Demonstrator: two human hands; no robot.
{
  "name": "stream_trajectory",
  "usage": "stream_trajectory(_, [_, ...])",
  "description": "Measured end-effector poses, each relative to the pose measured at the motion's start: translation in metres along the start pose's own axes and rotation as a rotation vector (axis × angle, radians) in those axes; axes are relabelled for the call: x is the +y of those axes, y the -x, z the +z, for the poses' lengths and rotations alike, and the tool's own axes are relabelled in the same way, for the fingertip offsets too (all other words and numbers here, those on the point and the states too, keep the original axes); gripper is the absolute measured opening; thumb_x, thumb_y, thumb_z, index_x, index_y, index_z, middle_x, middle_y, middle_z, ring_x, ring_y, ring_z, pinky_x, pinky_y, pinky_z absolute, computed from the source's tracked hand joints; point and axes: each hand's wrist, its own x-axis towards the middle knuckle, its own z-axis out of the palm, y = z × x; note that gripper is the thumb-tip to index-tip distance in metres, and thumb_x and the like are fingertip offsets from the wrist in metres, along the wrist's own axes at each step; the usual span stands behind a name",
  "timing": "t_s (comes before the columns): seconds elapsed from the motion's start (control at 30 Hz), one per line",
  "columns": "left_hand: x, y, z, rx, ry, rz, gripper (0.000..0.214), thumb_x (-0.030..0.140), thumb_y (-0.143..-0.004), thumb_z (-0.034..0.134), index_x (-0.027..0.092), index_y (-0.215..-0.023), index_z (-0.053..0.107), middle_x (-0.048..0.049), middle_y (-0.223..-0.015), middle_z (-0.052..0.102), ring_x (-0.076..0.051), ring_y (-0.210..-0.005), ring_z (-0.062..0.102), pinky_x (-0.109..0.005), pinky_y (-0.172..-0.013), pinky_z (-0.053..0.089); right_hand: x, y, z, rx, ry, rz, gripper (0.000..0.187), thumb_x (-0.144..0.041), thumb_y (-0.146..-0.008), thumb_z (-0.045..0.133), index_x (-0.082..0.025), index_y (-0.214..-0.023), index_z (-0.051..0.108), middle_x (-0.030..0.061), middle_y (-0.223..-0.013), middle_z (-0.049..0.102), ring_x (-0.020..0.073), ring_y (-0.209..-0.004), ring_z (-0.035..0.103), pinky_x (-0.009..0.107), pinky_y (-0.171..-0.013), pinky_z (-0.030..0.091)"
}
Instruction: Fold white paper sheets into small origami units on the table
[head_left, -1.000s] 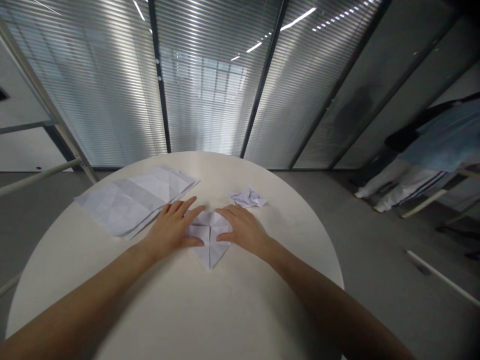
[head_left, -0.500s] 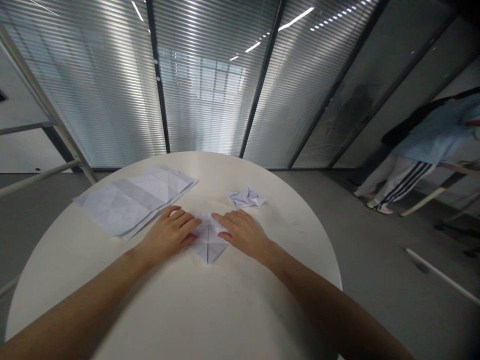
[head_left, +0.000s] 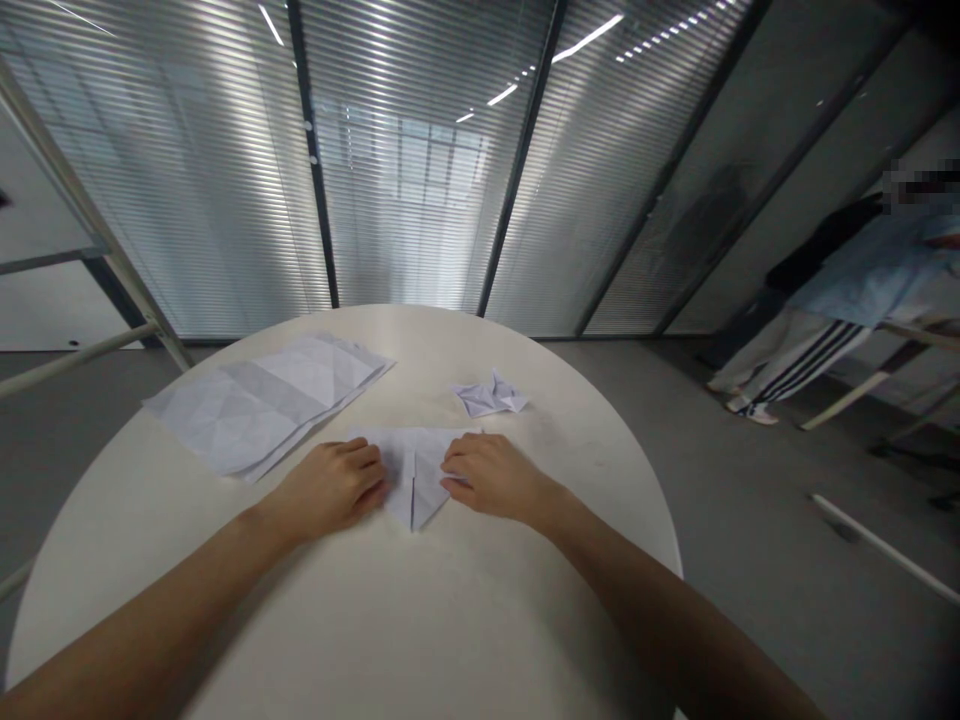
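Observation:
A folded white paper (head_left: 424, 478) lies in front of me with its point toward me, a dark crease line down its middle and a wide, straight far edge. My left hand (head_left: 339, 487) has its fingers curled over the left side of this paper. At the right side, my right hand (head_left: 496, 476) grips the paper with its fingers bent and thumb below. Both palms rest low by the table, and the paper's outer corners are partly hidden under the fingers. Just beyond the right hand sits a smaller folded paper piece (head_left: 491, 396) with raised flaps.
Creased white sheets (head_left: 274, 400) lie stacked on the left of the round white table (head_left: 397, 630). Glass panels with blinds (head_left: 405, 200) stand behind it. A pale metal frame (head_left: 82, 360) is at the left. A person in striped trousers (head_left: 814, 360) stands far right by another table.
Both hands have moved apart to the paper's sides, and their fingers are more curled. The paper's far part is now spread wider, with a straight top edge.

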Motion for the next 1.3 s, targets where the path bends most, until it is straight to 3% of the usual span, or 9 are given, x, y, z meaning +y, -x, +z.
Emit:
stream_trajectory(0.1, [0.001, -0.002, 0.0, 0.009, 0.001, -0.031, 0.026, 0.03, -0.092, 0.044, 0.018, -0.076, 0.062, -0.0048, -0.075, 0.06, -0.017, -0.073, 0.055, -0.029, -0.069, 0.044, 0.003, -0.001, -0.001, -0.014, 0.012, 0.067, 0.029, -0.032, -0.092, 0.047, -0.016, -0.085, 0.07, 0.0084, -0.091, 0.069, 0.0181, -0.089, 0.062, 0.028, -0.078, 0.042])
stream_trajectory(0.27, [0.0, -0.002, 0.001, -0.017, -0.021, 0.026, 0.025, 0.023, -0.091, 0.045, 0.027, -0.111, 0.059, -0.0053, -0.112, 0.063, -0.019, -0.089, 0.056, -0.033, -0.079, 0.046, 0.014, 0.002, -0.007, -0.089, 0.035, 0.062, 0.023, -0.032, -0.087, 0.057, -0.015, -0.079, 0.071, 0.0079, -0.084, 0.071, 0.0188, -0.081, 0.065, 0.027, -0.071, 0.041])
stream_trajectory(0.33, [-0.001, -0.002, -0.002, -0.055, -0.02, 0.043, 0.029, 0.018, -0.09, 0.045, 0.027, -0.115, 0.058, -0.0044, -0.118, 0.062, -0.021, -0.091, 0.056, -0.035, -0.082, 0.046, 0.019, 0.006, -0.009, -0.097, 0.034, 0.068, 0.021, -0.032, -0.086, 0.059, -0.016, -0.08, 0.071, 0.0078, -0.082, 0.072, 0.0196, -0.08, 0.065, 0.027, -0.069, 0.041])
stream_trajectory(0.57, [-0.011, 0.0, 0.005, 0.032, 0.262, -0.082, 0.024, 0.026, -0.091, 0.046, 0.023, -0.099, 0.069, -0.0064, -0.103, 0.066, -0.018, -0.094, 0.058, -0.032, -0.086, 0.047, 0.034, 0.011, -0.008, -0.061, 0.09, 0.172, 0.025, -0.035, -0.085, 0.06, -0.015, -0.073, 0.07, 0.0092, -0.08, 0.071, 0.0219, -0.08, 0.065, 0.03, -0.07, 0.043])
stream_trajectory(0.67, [-0.019, 0.0, 0.013, 0.06, 0.471, -0.192, 0.02, 0.032, -0.086, 0.055, 0.021, -0.083, 0.071, -0.0054, -0.093, 0.065, -0.015, -0.083, 0.06, -0.025, -0.074, 0.048, 0.036, 0.007, 0.003, 0.039, 0.0, 0.144, 0.02, -0.033, -0.083, 0.062, -0.016, -0.077, 0.07, 0.0089, -0.099, 0.069, 0.0223, -0.096, 0.061, 0.033, -0.084, 0.044])
stream_trajectory(0.73, [-0.023, 0.0, 0.017, 0.038, 0.58, -0.244, 0.021, 0.033, -0.084, 0.058, 0.019, -0.075, 0.07, -0.0043, -0.087, 0.063, -0.012, -0.074, 0.059, -0.022, -0.065, 0.045, 0.035, 0.004, 0.011, 0.104, -0.129, 0.115, 0.016, -0.031, -0.083, 0.063, -0.018, -0.09, 0.07, 0.0081, -0.116, 0.064, 0.0213, -0.109, 0.056, 0.033, -0.094, 0.041])
stream_trajectory(0.87, [-0.024, 0.001, 0.017, -0.006, 0.623, -0.27, 0.016, 0.03, -0.081, 0.061, 0.019, -0.073, 0.068, -0.0019, -0.081, 0.059, -0.011, -0.071, 0.057, -0.021, -0.063, 0.042, 0.028, -0.001, 0.019, 0.123, -0.335, 0.155, 0.046, -0.031, -0.079, 0.067, -0.017, -0.122, 0.056, 0.0095, -0.125, 0.058, 0.0222, -0.116, 0.051, 0.036, -0.101, 0.037])
stream_trajectory(1.13, [-0.022, 0.001, 0.017, 0.035, 0.52, -0.172, 0.021, 0.035, -0.079, 0.065, 0.021, -0.095, 0.066, -0.0059, -0.099, 0.061, -0.019, -0.095, 0.055, -0.032, -0.086, 0.043, 0.024, -0.003, 0.009, 0.008, -0.48, 0.314, 0.072, -0.031, -0.061, 0.08, -0.015, -0.125, 0.052, 0.0104, -0.108, 0.062, 0.0216, -0.093, 0.059, 0.032, -0.081, 0.043])
stream_trajectory(1.3, [-0.021, 0.003, 0.021, 0.039, 0.54, -0.199, 0.032, 0.039, -0.077, 0.067, 0.022, -0.104, 0.063, -0.0069, -0.107, 0.058, -0.021, -0.1, 0.055, -0.034, -0.09, 0.044, 0.014, -0.002, -0.002, -0.124, -0.431, 0.437, 0.059, -0.033, -0.058, 0.08, -0.021, -0.111, 0.06, 0.0036, -0.091, 0.067, 0.0192, -0.079, 0.06, 0.026, -0.066, 0.038])
